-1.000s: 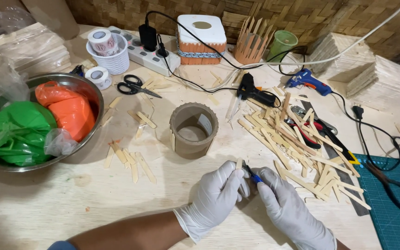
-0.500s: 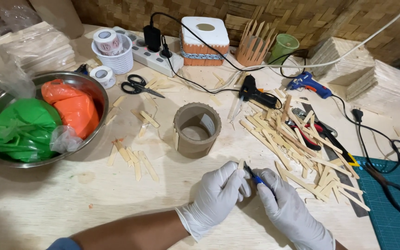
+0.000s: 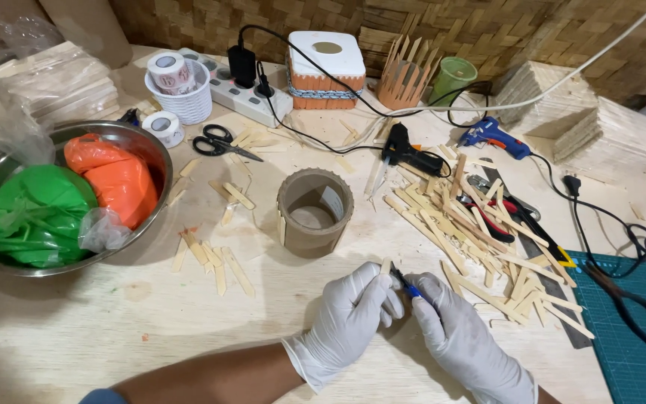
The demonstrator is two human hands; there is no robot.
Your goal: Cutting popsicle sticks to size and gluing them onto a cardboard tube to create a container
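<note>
**Gloved hands pinched a small stick and a blue-handled tool over the workbench**

The left hand [image 3: 353, 310] and right hand [image 3: 454, 337], both in white gloves, met at about 6 o'clock in the view. The left hand's fingers were closed around a short wooden stick [image 3: 385, 267], whose pale tip stood up just above the fingertips. The right hand was curled tight on a blue-handled tool [image 3: 405, 285], its dark tip touching or nearly touching the stick (the exact contact was too small to tell).

Around them, from largest to smallest: the wooden table [image 3: 114, 329] carried everything. At 9 o'clock sat a metal bowl [image 3: 155, 157] holding a green bag [image 3: 35, 213] and an orange bag [image 3: 114, 176]. At 3 o'clock, just beside the right hand, spread a loose pile of wooden sticks [image 3: 472, 224], and past it, toward 4 o'clock, a green cutting mat [image 3: 637, 359] with dark pliers [image 3: 626, 299] lying partly on it. At 2 o'clock stood stacks of woven stick panels [image 3: 585, 123]. At 12 o'clock were a white-topped box [image 3: 327, 67] and a white power strip [image 3: 244, 93]. Near the centre, just above the hands, a cardboard tube [image 3: 314, 211] stood upright with one stick fixed against its outer wall. Toward 1 o'clock lay a black glue gun [image 3: 413, 155] and a blue glue gun [image 3: 493, 137]. At 11 o'clock lay black scissors [image 3: 222, 142] and a tape roll [image 3: 164, 127].
</note>
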